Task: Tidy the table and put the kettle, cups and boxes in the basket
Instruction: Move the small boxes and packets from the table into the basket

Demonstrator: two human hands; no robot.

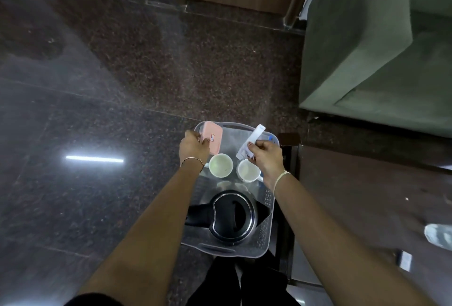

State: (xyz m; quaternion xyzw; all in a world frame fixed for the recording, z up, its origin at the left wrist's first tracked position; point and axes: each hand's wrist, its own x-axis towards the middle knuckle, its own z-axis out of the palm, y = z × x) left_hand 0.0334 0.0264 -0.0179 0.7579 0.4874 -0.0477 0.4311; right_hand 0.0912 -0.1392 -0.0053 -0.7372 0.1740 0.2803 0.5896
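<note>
The dark polished floor point(97, 85) is lying wide and bare to the left of and beyond the basket, while a green sofa point(367, 48) is crowding in beyond the basket on its right. A dark desk point(354, 195) is running along the basket's right side, its edge sitting just beside the rim. The clear plastic basket point(266, 232) is sitting low in front of the person, with a handle slot at both its near and far rims. Inside it, the black kettle point(231, 217) is filling the near end, its spout reaching toward the right wall. Two white cups point(220, 165) and point(248, 171) are standing side by side in the middle of the basket, beyond the kettle. The left hand point(193, 147) is closing its grip on a pink box point(212, 138) at the basket's far left corner. The right hand point(265, 156) is pinching white paper sachets point(249, 143) over the far right part, above the right cup.
</note>
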